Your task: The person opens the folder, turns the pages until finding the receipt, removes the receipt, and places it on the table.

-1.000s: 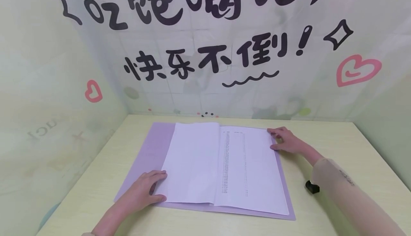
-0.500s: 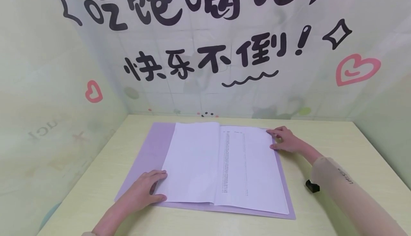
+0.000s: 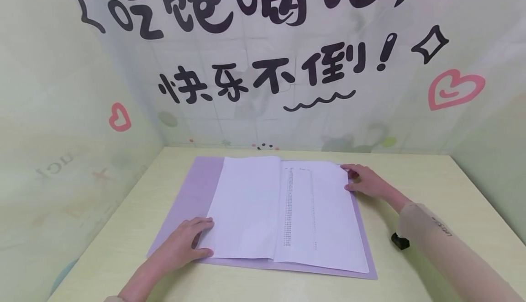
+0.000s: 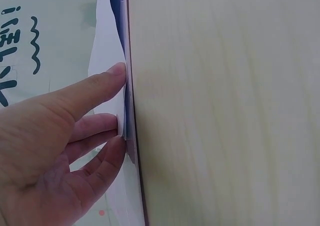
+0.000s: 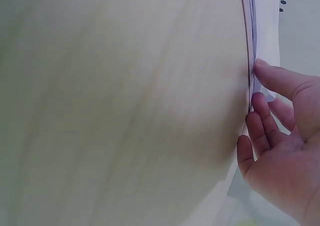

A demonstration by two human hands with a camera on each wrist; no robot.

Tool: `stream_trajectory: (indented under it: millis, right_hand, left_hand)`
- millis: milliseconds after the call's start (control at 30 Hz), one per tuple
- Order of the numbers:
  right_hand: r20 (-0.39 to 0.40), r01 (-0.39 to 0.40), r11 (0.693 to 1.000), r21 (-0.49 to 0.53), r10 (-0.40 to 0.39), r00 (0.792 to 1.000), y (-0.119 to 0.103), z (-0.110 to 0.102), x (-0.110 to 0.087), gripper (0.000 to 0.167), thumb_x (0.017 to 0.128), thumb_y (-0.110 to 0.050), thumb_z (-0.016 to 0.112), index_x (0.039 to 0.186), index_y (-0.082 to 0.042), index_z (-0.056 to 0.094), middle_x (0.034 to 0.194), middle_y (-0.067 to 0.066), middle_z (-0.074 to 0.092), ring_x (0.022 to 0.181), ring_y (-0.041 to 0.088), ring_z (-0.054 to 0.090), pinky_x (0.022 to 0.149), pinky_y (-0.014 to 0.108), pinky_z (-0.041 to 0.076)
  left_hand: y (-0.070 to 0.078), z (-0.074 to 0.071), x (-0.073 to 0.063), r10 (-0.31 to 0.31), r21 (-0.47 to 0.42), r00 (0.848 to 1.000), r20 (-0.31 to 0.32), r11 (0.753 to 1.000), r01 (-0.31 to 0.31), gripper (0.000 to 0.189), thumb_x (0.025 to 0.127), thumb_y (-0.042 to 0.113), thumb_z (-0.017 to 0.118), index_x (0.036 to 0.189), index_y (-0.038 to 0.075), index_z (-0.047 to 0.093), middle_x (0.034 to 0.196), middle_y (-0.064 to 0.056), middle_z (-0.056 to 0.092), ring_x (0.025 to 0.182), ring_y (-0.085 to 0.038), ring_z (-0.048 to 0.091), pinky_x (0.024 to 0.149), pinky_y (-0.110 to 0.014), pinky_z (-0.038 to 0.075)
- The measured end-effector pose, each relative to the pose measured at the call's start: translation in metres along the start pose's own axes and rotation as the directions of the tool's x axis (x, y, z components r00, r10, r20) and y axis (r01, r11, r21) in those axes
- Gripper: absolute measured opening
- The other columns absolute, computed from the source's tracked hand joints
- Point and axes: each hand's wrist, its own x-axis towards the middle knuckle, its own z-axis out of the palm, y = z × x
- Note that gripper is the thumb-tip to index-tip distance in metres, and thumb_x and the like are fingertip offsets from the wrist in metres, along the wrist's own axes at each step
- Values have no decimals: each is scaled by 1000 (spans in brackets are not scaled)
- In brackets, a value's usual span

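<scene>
An opened lilac folder [image 3: 186,201] lies on the table with white paper sheets inside. Its left page [image 3: 246,206] is blank, while its right page [image 3: 328,215] carries printed columns like a list. My left hand [image 3: 182,242] rests on the lower left edge of the blank page, thumb and fingers apart; in the left wrist view the left hand [image 4: 65,136] touches the paper edge. At the printed page's upper right corner, my right hand [image 3: 367,181] touches the edge with thumb and index finger apart. The right wrist view has the right hand [image 5: 285,136] beside the stacked sheet edges.
A small black object [image 3: 400,241] sits on the pale wood table [image 3: 444,192], near the right sleeve [image 3: 448,242]. Behind stands a backdrop [image 3: 246,124] with large black lettering and pink hearts.
My right index finger has bent slightly at the page corner, and the page's top right edge looks a little raised there. The left hand and the folder stay almost still.
</scene>
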Motion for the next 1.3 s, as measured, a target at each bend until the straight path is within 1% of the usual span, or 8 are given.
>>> stream_trajectory:
  millis: [267,400,533,600,733,833,1133,1300]
  right_hand:
    - [-40,-58,996,70,61,997,-7,-2,-2,63,85,-6,74,141,3,47,107,19,61,99,28,57,83,32,50]
    - [-40,-73,991,112,78,996,-11,-5,-3,61,85,-3,73,141,-1,48,107,19,61,102,31,60,87,37,53]
    - [-36,-58,990,132,63,997,-12,-9,-2,59,86,-3,72,141,-3,50,112,21,61,106,34,63,91,42,55]
    - [-33,-41,989,142,46,998,-13,-12,-1,57,86,-2,72,139,-2,51,116,23,61,106,35,64,90,38,56]
    - [-18,-15,985,171,18,1000,-13,-18,-1,51,86,-1,71,135,-1,55,124,24,61,105,34,64,83,22,54]
    - [-11,-8,983,183,10,1000,-16,-23,-1,47,86,-1,71,132,-1,58,128,23,61,105,32,64,79,16,52]
    - [28,0,985,170,-5,1000,-30,-45,3,46,87,-8,73,131,0,60,129,21,62,104,28,64,77,20,53]
    - [38,33,993,115,-38,999,-37,-57,8,37,94,-11,66,129,-3,63,128,19,64,109,31,65,82,21,52]
  left_hand:
    - [-1,1,1,6,10,1000,-7,1000,-6,65,73,30,85,127,2,63,134,-14,62,121,-39,57,104,-53,45]
    - [-1,1,0,9,8,1000,-8,1000,-9,64,73,29,85,127,1,63,133,-14,63,121,-39,57,103,-53,46]
    - [1,-1,0,9,9,1000,-2,1000,-9,63,74,28,84,127,0,63,134,-15,62,121,-39,57,104,-53,46]
    - [3,-1,0,4,11,1000,7,1000,-5,64,74,28,84,127,0,62,134,-15,62,122,-38,56,104,-53,45]
    - [6,-3,1,-10,-5,999,38,1000,10,65,75,26,83,128,-3,61,136,-18,60,124,-40,54,106,-54,43]
    - [8,-4,2,-10,-25,999,51,1000,11,65,75,23,83,128,-5,60,136,-20,59,127,-43,53,107,-56,41]
    - [4,-2,2,15,-25,1000,24,1000,-14,64,75,22,83,128,-6,60,135,-20,59,126,-42,54,107,-54,42]
    - [3,0,-1,6,-38,1000,29,999,-5,65,76,24,83,130,-5,59,137,-19,58,128,-42,53,108,-55,42]
